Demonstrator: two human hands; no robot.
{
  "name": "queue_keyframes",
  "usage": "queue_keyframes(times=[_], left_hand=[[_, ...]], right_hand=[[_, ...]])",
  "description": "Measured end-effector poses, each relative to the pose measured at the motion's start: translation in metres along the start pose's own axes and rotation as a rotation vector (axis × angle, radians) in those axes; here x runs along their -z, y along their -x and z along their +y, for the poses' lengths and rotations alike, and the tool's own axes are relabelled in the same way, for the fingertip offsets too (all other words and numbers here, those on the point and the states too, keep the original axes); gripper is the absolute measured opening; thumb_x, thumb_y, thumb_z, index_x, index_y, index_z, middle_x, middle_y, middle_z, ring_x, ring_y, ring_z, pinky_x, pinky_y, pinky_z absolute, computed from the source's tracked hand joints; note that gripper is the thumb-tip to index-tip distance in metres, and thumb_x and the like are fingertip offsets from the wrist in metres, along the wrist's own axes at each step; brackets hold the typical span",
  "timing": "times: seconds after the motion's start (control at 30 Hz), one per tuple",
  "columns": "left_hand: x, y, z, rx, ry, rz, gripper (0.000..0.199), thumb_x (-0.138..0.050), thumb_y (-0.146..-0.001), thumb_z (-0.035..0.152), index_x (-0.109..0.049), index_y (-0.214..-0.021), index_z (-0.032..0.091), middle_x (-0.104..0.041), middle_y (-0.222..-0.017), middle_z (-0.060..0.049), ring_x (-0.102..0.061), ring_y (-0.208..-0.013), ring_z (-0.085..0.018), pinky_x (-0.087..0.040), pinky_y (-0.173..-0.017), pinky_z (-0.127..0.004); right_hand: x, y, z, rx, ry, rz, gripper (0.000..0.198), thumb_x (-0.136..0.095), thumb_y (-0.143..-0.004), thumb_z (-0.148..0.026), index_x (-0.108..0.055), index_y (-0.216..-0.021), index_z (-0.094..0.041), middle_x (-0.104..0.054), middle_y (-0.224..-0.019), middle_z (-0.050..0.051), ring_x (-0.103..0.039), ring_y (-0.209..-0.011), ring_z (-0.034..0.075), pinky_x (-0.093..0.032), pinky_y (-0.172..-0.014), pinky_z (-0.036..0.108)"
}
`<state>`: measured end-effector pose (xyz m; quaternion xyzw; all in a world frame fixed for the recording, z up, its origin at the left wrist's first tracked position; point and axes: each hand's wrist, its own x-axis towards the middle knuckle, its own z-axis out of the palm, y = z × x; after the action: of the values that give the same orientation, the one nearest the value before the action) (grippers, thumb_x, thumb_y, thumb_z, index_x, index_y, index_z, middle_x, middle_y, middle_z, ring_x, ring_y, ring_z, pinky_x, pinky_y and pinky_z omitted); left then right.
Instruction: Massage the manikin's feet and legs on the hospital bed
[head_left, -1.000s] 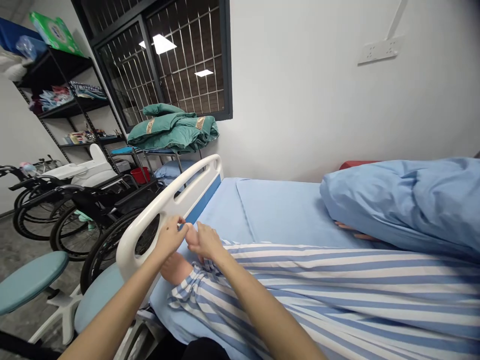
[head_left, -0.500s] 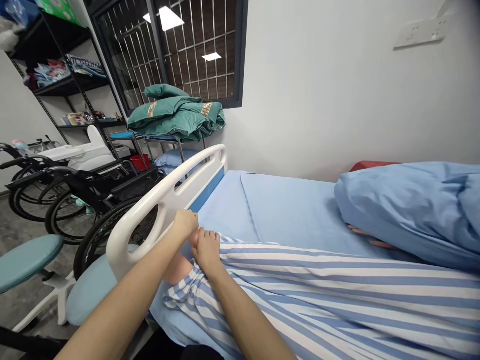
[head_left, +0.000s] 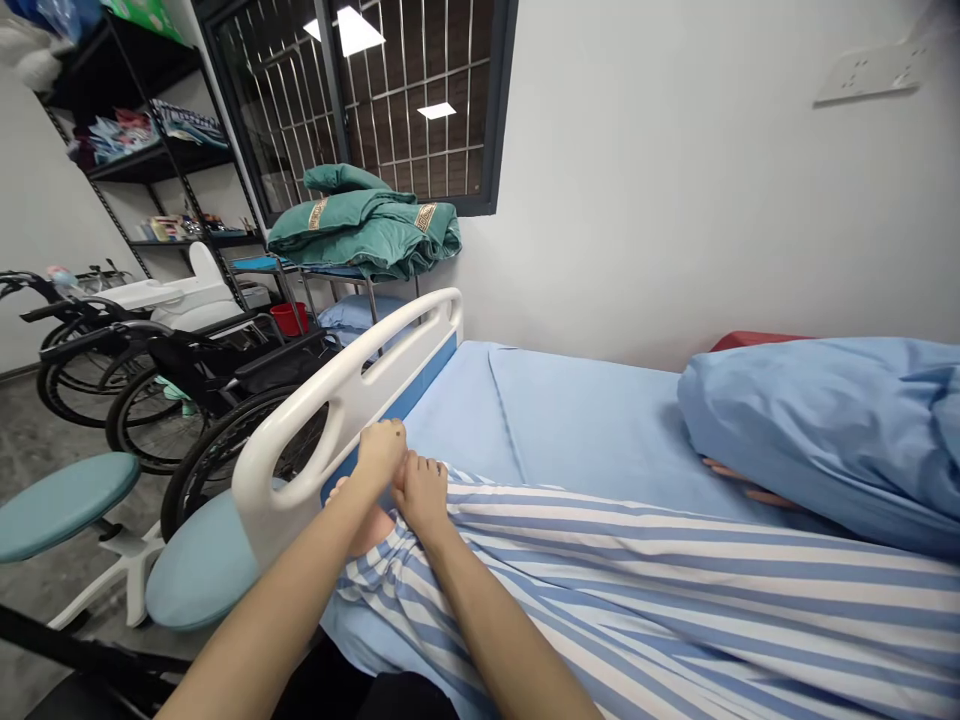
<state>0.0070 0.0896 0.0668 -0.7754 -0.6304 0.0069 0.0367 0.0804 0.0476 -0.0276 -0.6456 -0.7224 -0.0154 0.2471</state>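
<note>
A person or a mannequin lies on the bed in blue-and-white striped trousers [head_left: 600, 560], with the feet by the white end board [head_left: 349, 400]. My left hand [head_left: 381, 450] is closed around the farther foot, which its fingers mostly hide. Just to the right, my right hand [head_left: 422, 490] wraps that leg's ankle at the trouser cuff. The nearer foot [head_left: 373, 530] rests under my left forearm, partly covered by it, with its toes toward the board.
A blue pillow or bundle [head_left: 817, 430] lies at the right, with fingers [head_left: 750, 485] showing beneath it. Beyond the board stand a wheelchair [head_left: 217, 390] and a teal stool [head_left: 67, 505]. Green folded quilts [head_left: 367, 230] are piled under the window.
The whole view has shifted a little, so things sit farther right. My hands keep their hold on the foot and ankle, and the nearer foot's toes now show beside my left forearm.
</note>
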Motion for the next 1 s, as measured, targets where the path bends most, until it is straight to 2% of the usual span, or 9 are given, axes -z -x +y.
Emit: queue_keyframes(times=[0.13,0.23,0.33,0.43,0.57,0.7,0.77,1.0], left_hand=[[-0.003,0.013,-0.008,0.013,-0.014,0.118,0.03,-0.031,-0.086,0.015,-0.055,-0.102,0.008,-0.059,-0.097,-0.018,-0.061,-0.086,-0.021,-0.046,-0.072,-0.03],[0.0,0.017,-0.013,-0.002,-0.033,0.082,0.032,-0.029,-0.088,0.02,-0.056,-0.102,0.01,-0.061,-0.093,-0.017,-0.061,-0.085,-0.023,-0.046,-0.071,-0.032],[0.007,0.012,-0.014,-0.009,-0.049,0.019,0.029,-0.037,-0.085,0.022,-0.062,-0.094,0.011,-0.063,-0.087,-0.016,-0.061,-0.083,-0.024,-0.045,-0.072,-0.034],[0.01,0.003,-0.006,0.017,-0.058,-0.02,0.023,-0.047,-0.079,0.022,-0.066,-0.086,0.012,-0.064,-0.079,-0.015,-0.061,-0.08,-0.024,-0.044,-0.07,-0.034],[0.006,-0.01,0.009,0.058,-0.064,-0.044,0.024,-0.053,-0.075,0.03,-0.068,-0.08,0.013,-0.062,-0.067,-0.013,-0.06,-0.077,-0.026,-0.042,-0.066,-0.035],[-0.001,-0.018,0.016,0.046,-0.132,-0.126,0.018,-0.061,-0.069,0.025,-0.068,-0.074,0.009,-0.06,-0.061,-0.014,-0.06,-0.074,-0.029,-0.041,-0.063,-0.036],[-0.004,-0.021,0.015,0.018,-0.13,-0.134,0.017,-0.059,-0.069,0.021,-0.068,-0.077,0.009,-0.062,-0.064,-0.015,-0.061,-0.077,-0.029,-0.042,-0.064,-0.036],[-0.007,-0.014,0.005,-0.025,0.021,-0.009,0.024,-0.044,-0.078,0.011,-0.063,-0.093,0.011,-0.063,-0.09,-0.017,-0.059,-0.089,-0.024,-0.043,-0.076,-0.034]], right_hand=[[0.0,0.001,-0.001,0.002,-0.003,0.019,0.035,-0.06,-0.069,-0.03,-0.046,-0.098,-0.017,-0.057,-0.091,0.009,-0.049,-0.088,0.024,-0.028,-0.081,0.037],[-0.001,0.002,-0.001,-0.001,-0.003,0.022,0.034,-0.06,-0.069,-0.03,-0.046,-0.097,-0.017,-0.058,-0.091,0.009,-0.049,-0.087,0.024,-0.028,-0.081,0.037],[0.0,0.002,-0.002,-0.001,-0.003,0.017,0.035,-0.061,-0.069,-0.03,-0.046,-0.098,-0.017,-0.057,-0.092,0.009,-0.049,-0.088,0.024,-0.028,-0.081,0.036],[0.0,0.003,-0.002,-0.009,-0.004,0.015,0.034,-0.06,-0.07,-0.028,-0.046,-0.099,-0.017,-0.058,-0.092,0.009,-0.049,-0.087,0.023,-0.027,-0.081,0.036],[0.0,0.002,-0.002,-0.014,-0.01,0.014,0.033,-0.06,-0.071,-0.03,-0.047,-0.099,-0.017,-0.058,-0.093,0.01,-0.049,-0.088,0.024,-0.027,-0.081,0.036],[-0.003,0.0,0.0,-0.011,-0.028,0.023,0.033,-0.057,-0.073,-0.032,-0.047,-0.101,-0.017,-0.058,-0.092,0.01,-0.048,-0.087,0.024,-0.028,-0.079,0.036],[-0.006,-0.001,0.001,-0.008,-0.029,0.022,0.03,-0.056,-0.074,-0.031,-0.048,-0.099,-0.017,-0.058,-0.091,0.01,-0.048,-0.086,0.024,-0.028,-0.078,0.036],[-0.007,-0.001,0.001,-0.014,-0.001,0.017,0.032,-0.056,-0.073,-0.031,-0.047,-0.1,-0.017,-0.058,-0.091,0.009,-0.048,-0.086,0.025,-0.028,-0.079,0.036]])
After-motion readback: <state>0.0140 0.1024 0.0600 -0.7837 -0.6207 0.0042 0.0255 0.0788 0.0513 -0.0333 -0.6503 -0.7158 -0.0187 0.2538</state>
